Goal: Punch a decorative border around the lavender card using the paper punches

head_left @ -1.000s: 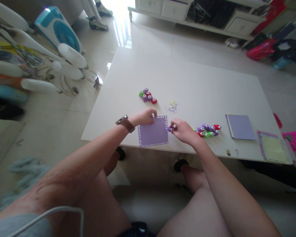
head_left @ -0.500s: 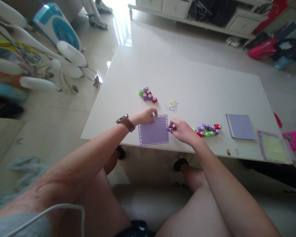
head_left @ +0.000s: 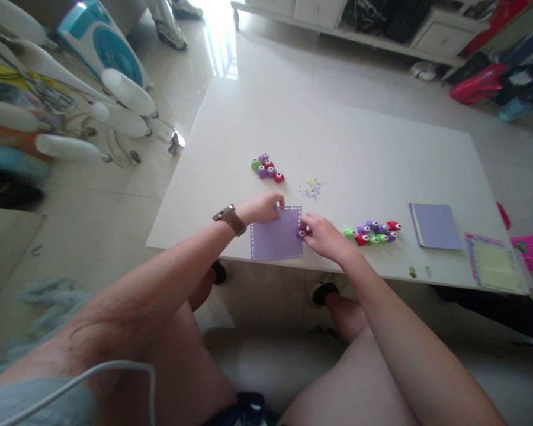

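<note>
Purple paper (head_left: 275,241), a square sheet with a white punched border, lies flat on the desk (head_left: 337,142) close to its near edge, its sides roughly square to that edge. The left hand (head_left: 262,209) rests on the sheet's far left corner, fingers (head_left: 279,207) curled down and pressing on the top edge, so the paper is pinned there. The right hand (head_left: 322,232) sits just off the sheet's right edge, its fingers pinched narrow around a small purple punch (head_left: 301,232), which touches that edge near the upper right corner. So the punch meets the paper from the right, across the edge that runs toward and away from the person, and the right hand is the nearer one to that edge. A row of coloured punches (head_left: 373,232) lies just to the right of the right hand, another cluster of punches (head_left: 266,168) beyond the left hand, and a scatter of paper bits (head_left: 311,187) between them, well apart from the sheet.
</note>
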Demonstrator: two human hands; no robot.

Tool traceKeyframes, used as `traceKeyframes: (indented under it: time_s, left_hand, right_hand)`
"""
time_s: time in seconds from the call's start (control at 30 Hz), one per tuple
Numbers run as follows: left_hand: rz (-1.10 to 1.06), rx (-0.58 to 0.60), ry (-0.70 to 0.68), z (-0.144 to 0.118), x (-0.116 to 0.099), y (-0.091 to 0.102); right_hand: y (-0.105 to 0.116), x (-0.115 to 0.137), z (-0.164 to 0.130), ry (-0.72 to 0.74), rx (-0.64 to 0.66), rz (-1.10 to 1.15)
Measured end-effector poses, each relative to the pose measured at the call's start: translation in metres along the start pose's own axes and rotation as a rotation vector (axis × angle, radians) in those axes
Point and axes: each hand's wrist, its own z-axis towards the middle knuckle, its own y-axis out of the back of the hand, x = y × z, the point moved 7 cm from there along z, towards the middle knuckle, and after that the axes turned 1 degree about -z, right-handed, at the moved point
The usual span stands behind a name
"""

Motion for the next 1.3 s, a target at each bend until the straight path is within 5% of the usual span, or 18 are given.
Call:
traceKeyframes:
  time_s: [0.77, 1.0, 1.3]
  left_hand:
    - [0.147, -0.115, -0.041, 0.005, 0.003, -0.020]
    - [0.278, -0.220, -0.040, -0.007, -0.012, -0.010]
    - [0.248, 0.009, -0.055, -0.003, -0.012, -0.036]
  right_hand:
    - [-0.013, 0.002, 0.004, -0.089, 0.083, -0.129]
    - [-0.012, 0.003, 0.004, -0.083, 0.080, -0.126]
    - [-0.012, 0.004, 0.004, -0.072, 0.074, -0.132]
